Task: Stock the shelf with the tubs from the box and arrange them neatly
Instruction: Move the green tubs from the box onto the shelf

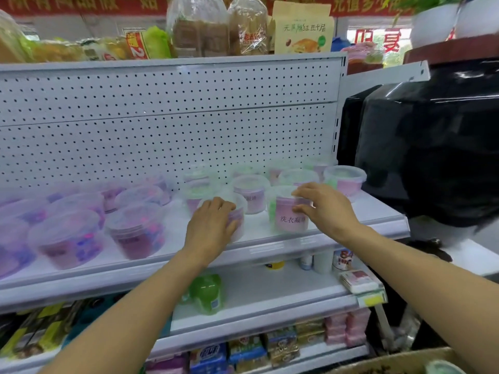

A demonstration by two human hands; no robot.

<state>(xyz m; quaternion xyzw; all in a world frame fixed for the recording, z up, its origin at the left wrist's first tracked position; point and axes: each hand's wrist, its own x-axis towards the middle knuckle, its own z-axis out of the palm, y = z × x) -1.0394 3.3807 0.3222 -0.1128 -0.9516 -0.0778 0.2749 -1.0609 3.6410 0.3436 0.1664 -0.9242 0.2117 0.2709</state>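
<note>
Several clear tubs with pink and purple contents stand on the white shelf (270, 233). My left hand (213, 225) grips one pink tub (239, 214) near the shelf's front, fingers curled over its near side. My right hand (324, 209) holds a pink tub with printed lettering (289, 217) to the right of it, thumb and fingers on its rim and side. More pink tubs (251, 193) stand behind, another at the far right (345, 180). Purple tubs (135, 230) fill the shelf's left half. The cardboard box (399, 363) shows at the bottom right corner.
A perforated white back panel (167, 117) rises behind the shelf. A large black object (432, 147) bulks at the right end. Lower shelves hold a green bottle (208, 292), small packs (356, 280) and soaps. Bread bags (199, 28) sit on top.
</note>
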